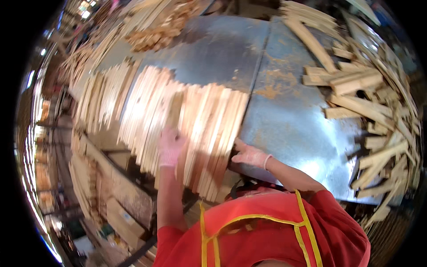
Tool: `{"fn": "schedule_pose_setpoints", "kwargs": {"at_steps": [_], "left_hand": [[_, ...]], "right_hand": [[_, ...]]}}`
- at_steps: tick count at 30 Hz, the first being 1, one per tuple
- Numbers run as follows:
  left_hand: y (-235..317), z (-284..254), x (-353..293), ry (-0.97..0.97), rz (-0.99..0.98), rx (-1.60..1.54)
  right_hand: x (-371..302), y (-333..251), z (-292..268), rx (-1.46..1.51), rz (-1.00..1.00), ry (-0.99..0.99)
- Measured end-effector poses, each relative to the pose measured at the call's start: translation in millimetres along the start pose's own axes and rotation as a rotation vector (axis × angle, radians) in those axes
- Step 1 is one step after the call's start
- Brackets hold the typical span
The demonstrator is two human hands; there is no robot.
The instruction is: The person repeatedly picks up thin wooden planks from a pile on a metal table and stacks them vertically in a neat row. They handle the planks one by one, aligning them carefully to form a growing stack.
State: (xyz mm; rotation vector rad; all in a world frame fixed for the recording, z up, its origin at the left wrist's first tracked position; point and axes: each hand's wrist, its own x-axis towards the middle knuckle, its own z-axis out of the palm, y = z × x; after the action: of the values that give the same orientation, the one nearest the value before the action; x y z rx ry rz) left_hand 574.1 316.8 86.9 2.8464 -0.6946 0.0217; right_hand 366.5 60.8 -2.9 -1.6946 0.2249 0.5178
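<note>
A row of pale wooden strips [209,120] lies side by side across the near left of the metal table, their ends uneven. My left hand [171,144], in a pinkish knit glove and blurred, is closed around a darker wooden strip [175,109] over the middle of the row. That strip runs beyond my fingers on both sides. At the row's right edge, my right hand [250,153], gloved alike, has its fingers apart and pointing left, close against the outermost strip. Its fingertips are partly hidden there.
The grey metal table [293,120] has sawdust on it and a seam. Short wood offcuts [358,82] are heaped along its right side. More strips [104,98] lie at the left, and a stack of lumber [160,35] at the far left. A wooden beam [113,178] slants below the table's left edge.
</note>
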Motion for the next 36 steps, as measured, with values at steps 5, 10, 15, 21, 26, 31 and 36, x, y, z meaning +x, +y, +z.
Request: {"fn": "schedule_pose_setpoints", "kwargs": {"at_steps": [5, 10, 15, 21, 26, 31, 36], "left_hand": [[7.6, 28.6, -36.7, -0.281, -0.174, 0.258], [15.1, 45.2, -60.6, -0.143, -0.227, 0.131], [45.6, 26.6, -60.1, -0.18, -0.149, 0.103], [93.3, 86.8, -102.7, 0.057, 0.177, 0.303], [265.3, 75.0, -178.7, -0.203, 0.259, 0.044], [306.8, 78.9, -213.7, -0.194, 0.375, 0.001], [334.5, 91.6, -217.8, -0.32, 0.41, -0.1]], "right_hand": [[-57.9, 29.7, -14.7, -0.106, 0.04, 0.169], [-159.7, 59.0, -47.8, -0.015, 0.129, 0.586], [-315.4, 157.6, -105.0, 0.069, 0.136, 1.311], [-513.3, 207.2, -228.8, 0.152, 0.299, 1.937], [-580.9, 282.0, -333.5, 0.343, 0.464, 1.909], [-508.3, 260.5, -354.5, 0.474, 0.204, 1.867], [-405.0, 215.3, -270.8, 0.26, 0.021, 1.689]]}}
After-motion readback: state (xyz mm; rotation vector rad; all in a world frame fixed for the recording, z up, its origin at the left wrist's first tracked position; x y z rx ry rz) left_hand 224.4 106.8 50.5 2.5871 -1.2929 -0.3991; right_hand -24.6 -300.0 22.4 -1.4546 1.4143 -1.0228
